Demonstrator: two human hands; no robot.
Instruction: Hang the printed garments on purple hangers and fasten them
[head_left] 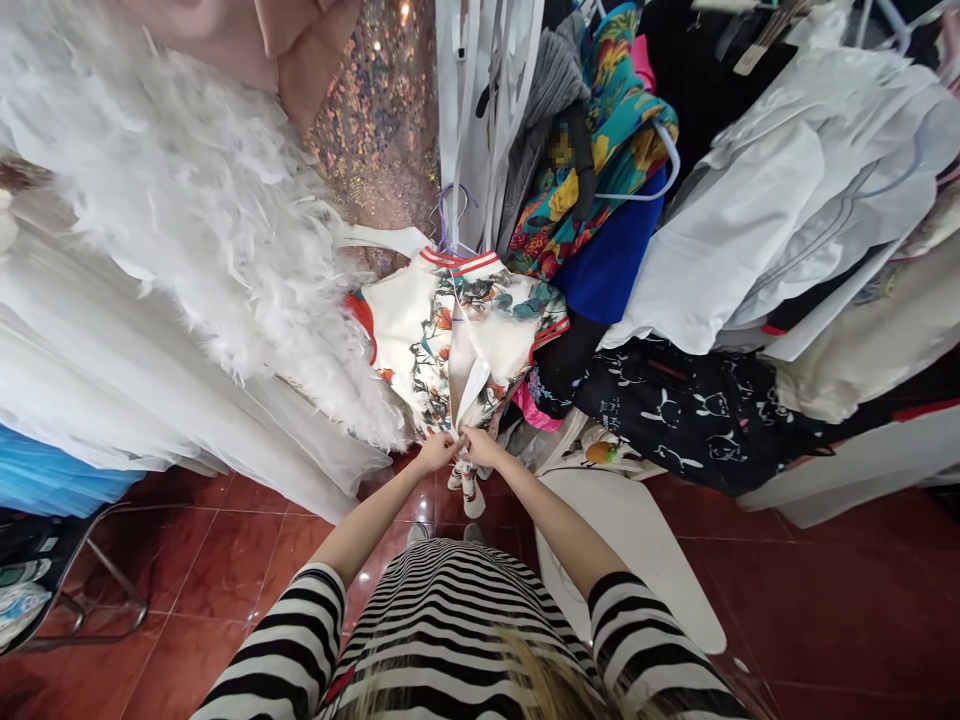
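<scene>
1. Hands: the left hand (437, 452) and right hand (481, 447) are both narrow, drawn close together at centre, with their fingers pinching the front opening of a printed white garment (420, 335). Any fastening there is hidden by the fingers.
2. Held item: white ground with a floral print in teal, orange and dark tones; red-and-white striped trim at the neck, red edging at the sides. It hangs from a purple hanger (450, 215).
3. Position: the garment lies directly ahead of both hands, which sit at the lower end of its opening. Its long axis runs from the hands forward and up to the hanger. The hands flank that axis, with neither clearly nearer.
4. Below the hands: a small white-and-red hanging piece (471, 495); whether it belongs to the garment cannot be told.
5. Left of the garment: a white feather garment (187, 200), sheer white gown folds (150, 380) and blue tulle (45, 475).
6. Right of the garment: a teal floral garment (600, 150), a white shirt (742, 220) and a black rabbit-print garment (697, 420).
7. Nearest the wearer: striped sleeves (285, 640), a white board (622, 550) and a red tile floor (225, 560).
</scene>
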